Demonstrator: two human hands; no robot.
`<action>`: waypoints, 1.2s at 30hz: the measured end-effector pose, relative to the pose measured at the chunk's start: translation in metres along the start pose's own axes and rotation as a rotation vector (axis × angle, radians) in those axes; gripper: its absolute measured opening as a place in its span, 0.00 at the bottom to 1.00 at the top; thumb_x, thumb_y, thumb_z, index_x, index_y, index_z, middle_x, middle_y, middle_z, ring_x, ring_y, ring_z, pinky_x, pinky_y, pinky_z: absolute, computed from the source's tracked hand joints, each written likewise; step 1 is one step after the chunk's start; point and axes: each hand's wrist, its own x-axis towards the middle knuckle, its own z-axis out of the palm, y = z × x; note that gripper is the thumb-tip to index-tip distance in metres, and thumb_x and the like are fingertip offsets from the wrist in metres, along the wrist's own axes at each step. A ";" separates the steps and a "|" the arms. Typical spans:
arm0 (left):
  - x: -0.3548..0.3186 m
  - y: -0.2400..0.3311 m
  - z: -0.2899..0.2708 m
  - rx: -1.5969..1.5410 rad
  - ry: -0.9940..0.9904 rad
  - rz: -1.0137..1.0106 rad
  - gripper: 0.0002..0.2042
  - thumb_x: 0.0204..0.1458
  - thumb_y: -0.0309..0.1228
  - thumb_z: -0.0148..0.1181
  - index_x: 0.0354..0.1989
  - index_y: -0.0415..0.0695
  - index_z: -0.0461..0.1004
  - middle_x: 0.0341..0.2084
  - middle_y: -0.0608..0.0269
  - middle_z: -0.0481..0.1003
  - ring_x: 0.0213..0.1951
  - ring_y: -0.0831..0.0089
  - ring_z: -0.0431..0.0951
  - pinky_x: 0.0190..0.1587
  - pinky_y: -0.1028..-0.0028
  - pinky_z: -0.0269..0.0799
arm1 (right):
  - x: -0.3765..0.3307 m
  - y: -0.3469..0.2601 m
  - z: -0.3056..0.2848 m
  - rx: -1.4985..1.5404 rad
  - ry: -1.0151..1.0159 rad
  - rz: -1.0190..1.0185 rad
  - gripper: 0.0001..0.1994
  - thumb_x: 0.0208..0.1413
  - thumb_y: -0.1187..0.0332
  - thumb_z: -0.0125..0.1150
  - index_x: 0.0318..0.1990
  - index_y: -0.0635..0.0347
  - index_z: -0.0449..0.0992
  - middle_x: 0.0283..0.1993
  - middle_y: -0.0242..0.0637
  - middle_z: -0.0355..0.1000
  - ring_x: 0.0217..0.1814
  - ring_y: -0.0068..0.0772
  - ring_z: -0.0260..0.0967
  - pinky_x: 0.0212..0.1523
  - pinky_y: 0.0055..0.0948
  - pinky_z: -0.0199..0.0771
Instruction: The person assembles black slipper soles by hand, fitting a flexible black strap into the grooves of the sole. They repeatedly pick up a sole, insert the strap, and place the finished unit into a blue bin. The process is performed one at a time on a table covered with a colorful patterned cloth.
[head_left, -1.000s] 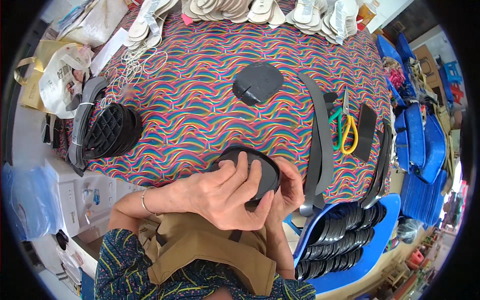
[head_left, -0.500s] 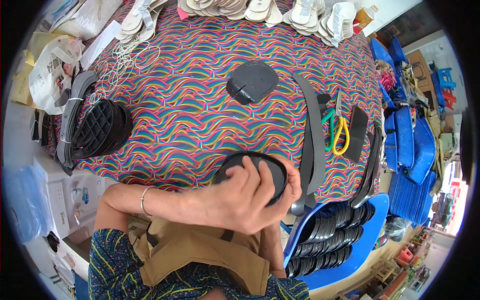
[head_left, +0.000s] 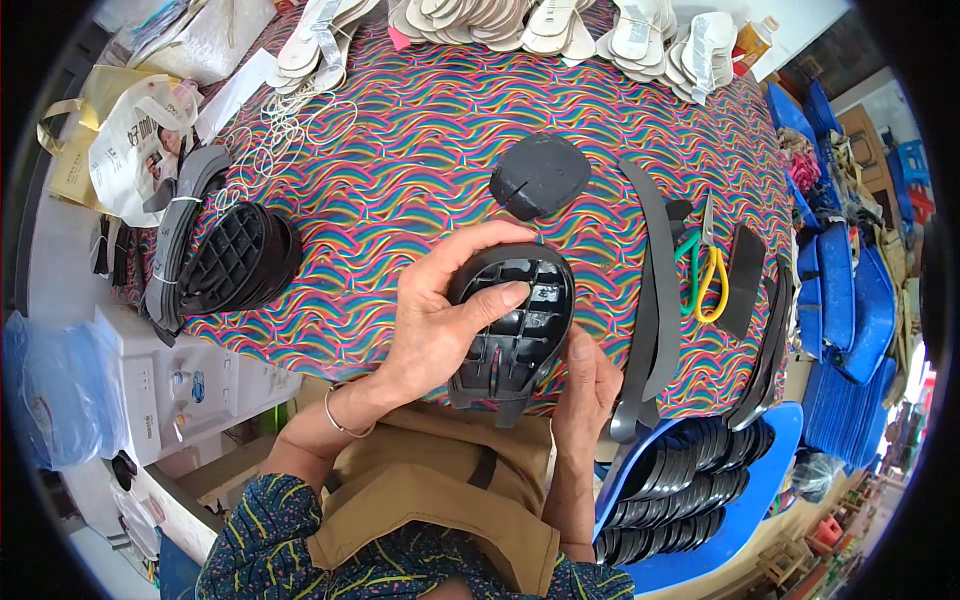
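My left hand point(head_left: 450, 310) grips a black plastic shoe heel point(head_left: 530, 325) above the near table edge, its thumb pressed on the ribbed, hollow face and its fingers round the far rim. A dark band runs along the heel's rim, and short dark ends stick out at the near side. My right hand point(head_left: 585, 390) is closed at the heel's lower right edge, thumb up; its other fingertips are partly hidden. Beyond the heel lies a flat black rounded piece point(head_left: 540, 176) with a slit.
Right on the patterned cloth point(head_left: 400, 140) lie dark strips point(head_left: 655, 290), scissors point(head_left: 712, 280) and a dark rectangular piece point(head_left: 742, 280). A blue tub point(head_left: 785, 450) of black parts stands lower right. Stacked heels point(head_left: 240, 260) and bundled strips point(head_left: 178, 245) sit left; pale insoles point(head_left: 480, 22) line the back.
The heel has been turned so its ribbed hollow side now faces up. My left hand has moved from across its top to its left side; the right hand shows at its right. The whole view has shifted slightly.
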 end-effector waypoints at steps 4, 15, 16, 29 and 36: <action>-0.008 -0.004 0.005 -0.070 0.075 0.018 0.19 0.53 0.21 0.64 0.54 0.38 0.72 0.43 0.60 0.78 0.44 0.76 0.78 0.49 0.75 0.73 | 0.003 -0.011 0.003 -0.057 -0.054 -0.038 0.21 0.68 0.58 0.51 0.49 0.73 0.78 0.38 0.33 0.76 0.39 0.19 0.66 0.42 0.23 0.65; -0.015 -0.012 0.007 0.003 0.080 0.115 0.18 0.54 0.19 0.62 0.54 0.36 0.72 0.47 0.58 0.77 0.47 0.74 0.78 0.50 0.75 0.74 | 0.002 -0.022 0.003 -0.422 -0.075 -0.089 0.13 0.63 0.69 0.55 0.45 0.70 0.80 0.30 0.31 0.73 0.30 0.18 0.63 0.32 0.21 0.63; -0.014 -0.012 0.006 0.003 0.075 0.117 0.18 0.54 0.19 0.63 0.54 0.36 0.72 0.46 0.58 0.77 0.47 0.74 0.78 0.50 0.75 0.74 | 0.003 -0.021 0.005 -0.429 -0.054 -0.122 0.14 0.64 0.66 0.55 0.42 0.70 0.81 0.28 0.26 0.71 0.29 0.15 0.60 0.30 0.18 0.60; -0.017 -0.011 0.007 0.006 -0.016 0.095 0.17 0.54 0.19 0.62 0.52 0.37 0.74 0.46 0.59 0.77 0.48 0.74 0.77 0.51 0.75 0.74 | 0.014 -0.025 -0.003 -0.522 -0.039 -0.245 0.12 0.63 0.69 0.55 0.42 0.71 0.78 0.28 0.42 0.74 0.27 0.28 0.71 0.29 0.31 0.68; -0.013 -0.009 0.006 -0.014 -0.147 0.049 0.17 0.50 0.19 0.65 0.50 0.36 0.76 0.48 0.58 0.76 0.49 0.73 0.77 0.53 0.73 0.72 | 0.026 -0.038 -0.010 -0.504 -0.084 -0.299 0.10 0.62 0.70 0.57 0.41 0.70 0.78 0.29 0.45 0.74 0.28 0.38 0.74 0.32 0.31 0.72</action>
